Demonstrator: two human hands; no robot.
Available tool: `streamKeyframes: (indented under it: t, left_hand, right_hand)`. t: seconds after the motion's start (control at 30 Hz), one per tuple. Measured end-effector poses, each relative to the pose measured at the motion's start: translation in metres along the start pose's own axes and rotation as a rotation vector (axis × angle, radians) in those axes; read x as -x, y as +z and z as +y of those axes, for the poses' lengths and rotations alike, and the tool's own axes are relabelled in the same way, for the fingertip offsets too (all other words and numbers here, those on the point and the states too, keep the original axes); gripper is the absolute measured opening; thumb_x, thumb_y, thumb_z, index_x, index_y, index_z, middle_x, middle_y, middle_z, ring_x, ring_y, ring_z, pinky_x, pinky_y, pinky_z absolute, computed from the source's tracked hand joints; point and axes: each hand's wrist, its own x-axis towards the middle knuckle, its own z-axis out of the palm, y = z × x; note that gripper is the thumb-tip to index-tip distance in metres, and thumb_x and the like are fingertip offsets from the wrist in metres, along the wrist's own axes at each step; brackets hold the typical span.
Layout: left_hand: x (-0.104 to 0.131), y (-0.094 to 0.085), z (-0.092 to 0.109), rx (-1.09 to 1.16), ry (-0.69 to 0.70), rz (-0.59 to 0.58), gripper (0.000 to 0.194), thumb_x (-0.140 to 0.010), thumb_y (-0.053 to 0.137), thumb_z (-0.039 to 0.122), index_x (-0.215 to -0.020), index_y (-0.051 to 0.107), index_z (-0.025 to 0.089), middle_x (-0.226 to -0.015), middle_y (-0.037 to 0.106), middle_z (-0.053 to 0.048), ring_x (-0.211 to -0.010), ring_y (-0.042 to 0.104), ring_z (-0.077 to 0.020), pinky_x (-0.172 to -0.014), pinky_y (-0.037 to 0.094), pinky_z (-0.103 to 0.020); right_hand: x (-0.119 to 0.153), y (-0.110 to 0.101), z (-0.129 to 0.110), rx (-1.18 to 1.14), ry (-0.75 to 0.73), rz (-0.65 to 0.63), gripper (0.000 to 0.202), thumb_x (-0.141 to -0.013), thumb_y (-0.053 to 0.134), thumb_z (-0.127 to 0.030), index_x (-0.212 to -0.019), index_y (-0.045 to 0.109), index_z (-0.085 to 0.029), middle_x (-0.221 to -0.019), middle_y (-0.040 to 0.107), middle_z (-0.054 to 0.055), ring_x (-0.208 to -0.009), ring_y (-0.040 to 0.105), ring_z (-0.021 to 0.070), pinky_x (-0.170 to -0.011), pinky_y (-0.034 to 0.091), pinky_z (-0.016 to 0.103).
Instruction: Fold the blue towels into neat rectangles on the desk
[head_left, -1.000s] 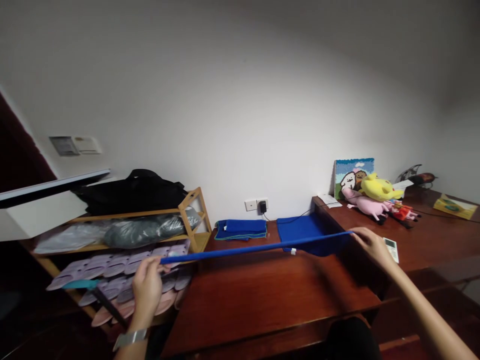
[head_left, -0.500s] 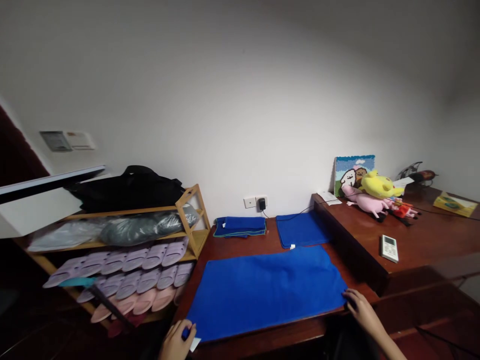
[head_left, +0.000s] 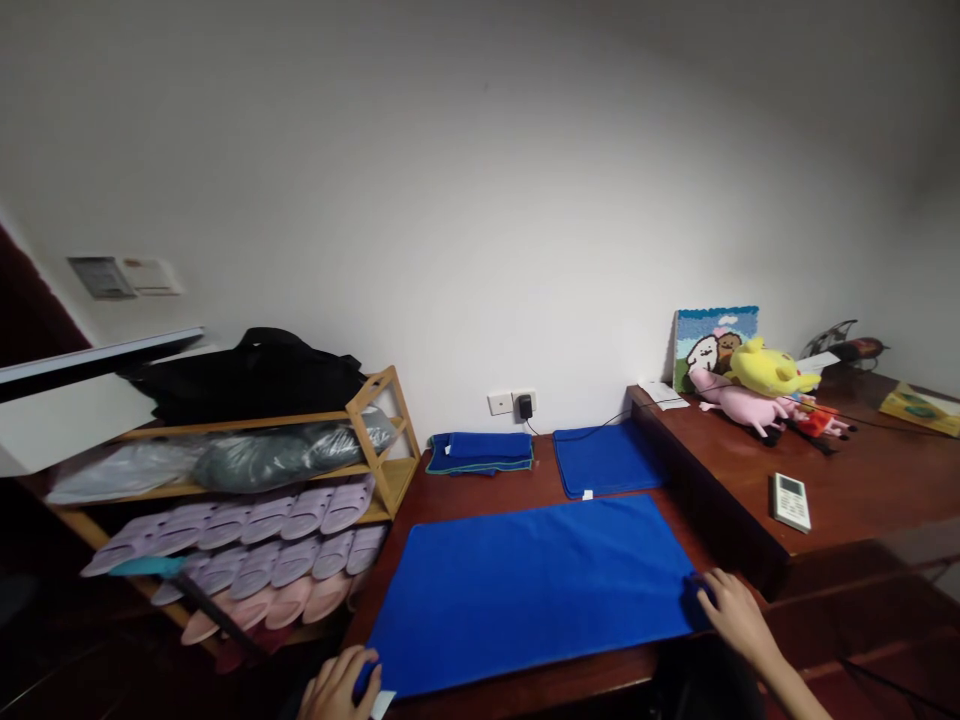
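Observation:
A large blue cloth (head_left: pixel 532 590) lies spread over the brown wooden desk (head_left: pixel 480 494), with faint creases toward its right side. At its near left corner my left hand (head_left: pixel 337 684) is closed on the edge, and a white tag (head_left: pixel 382 704) shows beside the fingers. My right hand (head_left: pixel 731 612) pinches the near right corner, where the fabric bunches up at the fingertips. Behind it lie a folded blue cloth with green edging (head_left: pixel 480 453) and a flat blue cloth (head_left: pixel 607 460) with a white tag.
To the left stands a wooden shoe rack (head_left: pixel 394 440) with several slippers (head_left: pixel 270 515) and a black bag (head_left: pixel 255 375) on top. On the higher desk at right are plush toys (head_left: pixel 750 405) and a white remote (head_left: pixel 791 502). A plug (head_left: pixel 525 405) sits in the wall socket.
Both hands have drawn slightly outward, the left one to the left and the right one to the right. The large cloth's right side looks flatter. The view has shifted slightly.

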Motion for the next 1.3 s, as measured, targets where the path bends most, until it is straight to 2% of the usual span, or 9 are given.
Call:
streamKeyframes:
  t: [0.17,0.3,0.47,0.67,0.83,1.0,1.07,1.17,1.3]
  left_hand:
    - [-0.053,0.010,0.001,0.017,0.080,0.008,0.034,-0.093,0.044,0.042,-0.098,0.075,0.028,-0.107,0.079,-0.006,-0.107,0.072,-0.0262,-0.096,0.056,-0.039]
    - [-0.114,0.031,0.019,0.027,0.117,-0.067,0.040,-0.096,0.039,0.039,-0.110,0.075,0.026,-0.122,0.077,-0.007,-0.118,0.070,-0.0248,-0.106,0.053,-0.039]
    - [-0.167,0.076,0.027,-0.054,0.044,-0.163,0.057,-0.098,0.036,0.044,-0.143,0.062,0.021,-0.155,0.057,-0.008,-0.145,0.050,-0.0262,-0.121,0.040,-0.044]
    - [-0.173,0.115,0.009,-0.160,-0.147,-0.222,0.065,-0.100,0.033,0.050,-0.158,0.044,0.022,-0.166,0.040,-0.010,-0.153,0.037,-0.0300,-0.123,0.032,-0.052]
    - [-0.168,0.112,0.014,-0.217,-0.136,-0.250,0.064,-0.101,0.033,0.049,-0.160,0.039,0.025,-0.169,0.034,-0.009,-0.156,0.032,-0.0283,-0.127,0.024,-0.052]
    - [-0.167,0.109,0.020,-0.213,-0.145,-0.249,0.063,-0.102,0.034,0.049,-0.160,0.039,0.024,-0.169,0.035,-0.010,-0.156,0.033,-0.0287,-0.126,0.025,-0.053]
    - [-0.166,0.109,0.021,-0.220,-0.138,-0.238,0.063,-0.103,0.033,0.048,-0.160,0.040,0.024,-0.169,0.034,-0.010,-0.156,0.032,-0.0284,-0.126,0.025,-0.052]
    - [-0.166,0.108,0.024,-0.224,-0.133,-0.233,0.063,-0.103,0.032,0.048,-0.161,0.038,0.023,-0.169,0.033,-0.010,-0.156,0.031,-0.0280,-0.127,0.024,-0.051]
    - [-0.166,0.107,0.025,-0.215,-0.137,-0.240,0.063,-0.103,0.033,0.047,-0.161,0.037,0.023,-0.170,0.032,-0.010,-0.157,0.030,-0.0282,-0.127,0.022,-0.051]
  right_hand:
    - [-0.079,0.014,-0.035,-0.068,-0.081,-0.031,0.054,-0.099,0.034,-0.045,-0.127,0.071,-0.018,-0.134,0.069,0.015,-0.124,0.064,0.0271,-0.112,0.047,0.041]
    - [-0.136,0.040,-0.060,-0.005,-0.063,-0.113,0.061,-0.100,0.031,-0.044,-0.146,0.060,-0.016,-0.155,0.054,0.013,-0.145,0.048,0.0280,-0.124,0.035,0.043]
    - [-0.162,0.081,-0.058,0.088,0.007,-0.210,0.062,-0.101,0.028,-0.046,-0.157,0.046,-0.025,-0.166,0.040,0.005,-0.155,0.032,0.0281,-0.127,0.027,0.050]
    - [-0.155,0.103,-0.041,0.150,0.051,-0.198,0.063,-0.103,0.024,-0.050,-0.161,0.037,-0.030,-0.169,0.032,0.002,-0.157,0.026,0.0264,-0.128,0.022,0.051]
    - [-0.152,0.096,-0.043,0.206,0.095,-0.213,0.065,-0.103,0.024,-0.051,-0.164,0.031,-0.030,-0.171,0.027,0.004,-0.158,0.022,0.0268,-0.127,0.022,0.053]
    - [-0.155,0.078,-0.057,0.252,0.185,-0.296,0.064,-0.102,0.026,-0.047,-0.164,0.029,-0.032,-0.171,0.027,0.001,-0.158,0.023,0.0273,-0.127,0.017,0.059]
    - [-0.157,0.073,-0.081,0.308,0.220,-0.286,0.066,-0.100,0.029,-0.040,-0.163,0.032,-0.024,-0.170,0.029,0.005,-0.158,0.023,0.0313,-0.127,0.013,0.061]
    - [-0.156,0.075,-0.152,0.249,0.082,-0.201,0.068,-0.098,0.033,-0.035,-0.162,0.034,-0.009,-0.169,0.029,0.012,-0.158,0.021,0.0328,-0.129,0.011,0.056]
    - [-0.149,0.097,-0.271,-0.054,-0.262,-0.239,0.069,-0.104,0.024,-0.049,-0.165,0.027,-0.016,-0.170,0.024,0.005,-0.160,0.017,0.0259,-0.130,0.013,0.049]
